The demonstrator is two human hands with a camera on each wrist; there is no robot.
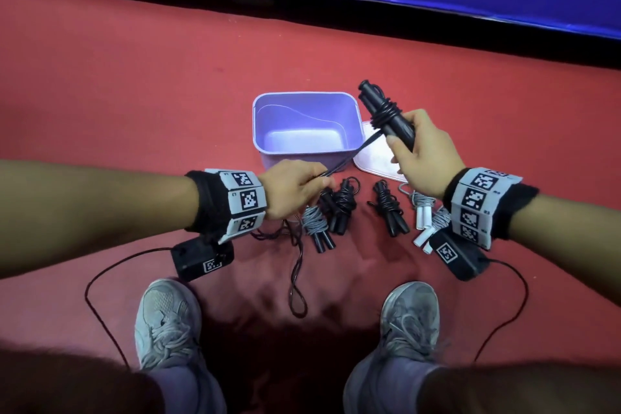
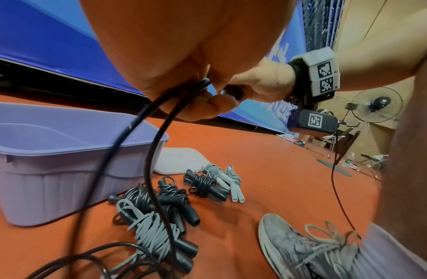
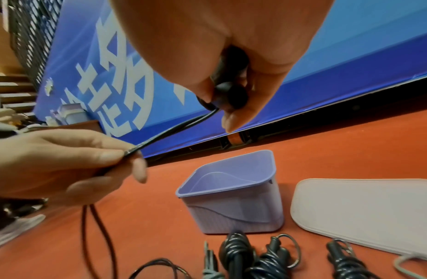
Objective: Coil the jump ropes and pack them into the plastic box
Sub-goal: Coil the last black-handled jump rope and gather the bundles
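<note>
Jump rope cord, thin black and doubled [image 1: 349,153], runs taut between both hands; its slack loops on the red floor near the grey sneakers [image 1: 168,323] at 6 o'clock. Left hand [image 1: 295,186] pinches the doubled cord between thumb and fingertips. Right hand [image 1: 425,153], at 2 o'clock from the left, curls round the paired black plastic handles [image 1: 386,114], few turns wrapped on. Handles' long axis points toward 11 o'clock, over the box; cord leaves toward 7. Left hand nearer the slack, so it likely feeds. Already-coiled ropes [image 1: 389,205] lie between the wrists. Purple plastic box [image 1: 265,118] at 12, nothing in it; white lid [image 1: 373,161] beside it.
</note>
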